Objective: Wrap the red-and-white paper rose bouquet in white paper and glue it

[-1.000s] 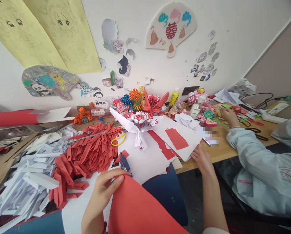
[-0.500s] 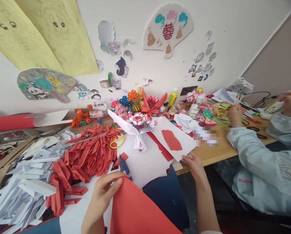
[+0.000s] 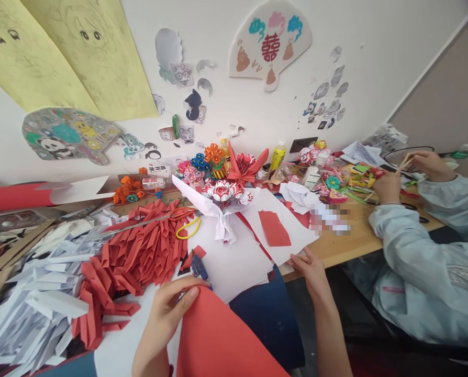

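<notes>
My left hand (image 3: 171,309) pinches the top edge of a large red paper sheet (image 3: 222,340) that hangs toward me at the bottom of the view. My right hand (image 3: 310,269) rests at the near corner of a white sheet (image 3: 292,230) that carries a small red paper piece (image 3: 274,228), fingers curled on its edge. Between my hands lie more white sheets (image 3: 234,262) and a small blue tool (image 3: 198,266). A white-wrapped paper flower bouquet (image 3: 223,201) lies just beyond.
Piles of folded red strips (image 3: 140,251) and white strips (image 3: 37,298) fill the left of the table. Orange-handled scissors (image 3: 181,213) lie on the red pile. Paper flowers and bottles (image 3: 278,155) line the wall. A person in a light blue sleeve (image 3: 414,246) works at the right.
My right hand has slid left and nearer along the white sheet, drawing it in. The person at the right has lifted both hands. My left hand stays on the red sheet.
</notes>
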Demonstrator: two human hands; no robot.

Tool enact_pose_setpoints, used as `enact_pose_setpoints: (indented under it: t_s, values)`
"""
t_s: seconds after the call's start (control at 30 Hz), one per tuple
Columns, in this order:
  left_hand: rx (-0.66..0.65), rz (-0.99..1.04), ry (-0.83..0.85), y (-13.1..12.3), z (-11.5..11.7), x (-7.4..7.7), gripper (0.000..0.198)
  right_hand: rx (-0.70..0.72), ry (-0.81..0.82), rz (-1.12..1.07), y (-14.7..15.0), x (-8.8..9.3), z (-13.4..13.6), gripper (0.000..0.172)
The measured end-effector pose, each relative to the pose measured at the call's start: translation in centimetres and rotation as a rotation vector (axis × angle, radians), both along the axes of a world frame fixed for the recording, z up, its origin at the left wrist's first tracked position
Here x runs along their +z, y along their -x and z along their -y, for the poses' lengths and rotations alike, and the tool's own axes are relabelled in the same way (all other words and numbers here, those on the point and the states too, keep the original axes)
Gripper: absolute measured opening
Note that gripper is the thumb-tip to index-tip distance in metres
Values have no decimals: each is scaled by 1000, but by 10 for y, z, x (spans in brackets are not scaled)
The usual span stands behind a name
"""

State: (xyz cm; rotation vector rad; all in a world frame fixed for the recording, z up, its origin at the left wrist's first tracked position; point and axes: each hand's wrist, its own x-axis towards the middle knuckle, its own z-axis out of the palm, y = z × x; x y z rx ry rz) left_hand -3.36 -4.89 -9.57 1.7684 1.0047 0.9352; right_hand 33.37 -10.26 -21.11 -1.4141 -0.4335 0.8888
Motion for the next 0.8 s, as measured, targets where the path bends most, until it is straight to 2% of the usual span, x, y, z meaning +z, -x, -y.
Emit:
enact_pose_setpoints:
  t_s: [0.1,0.17,0.3,0.4,0.57,0.8]
  values:
    - [-3,-4,3,1,0,0,22,-6,34,91,-8,-11,3,65]
    - [-4,-6,6,1,-1,1,22,-44,81,233,-20,-20,4,63]
    - [0,-7,-2,0,-2,2,23,-209,283,839,-49,-31,-8,50]
    - [-9,-8,-17,-2,-2,3,25,-238,324,1102,-61,-31,-25,48]
    - [-34,-2,-14,-2,-4,4,24,-258,288,1103,-68,-31,-47,51]
    - [-60,-24,14,-4,-8,0,22,-302,365,956,-78,-36,-65,52]
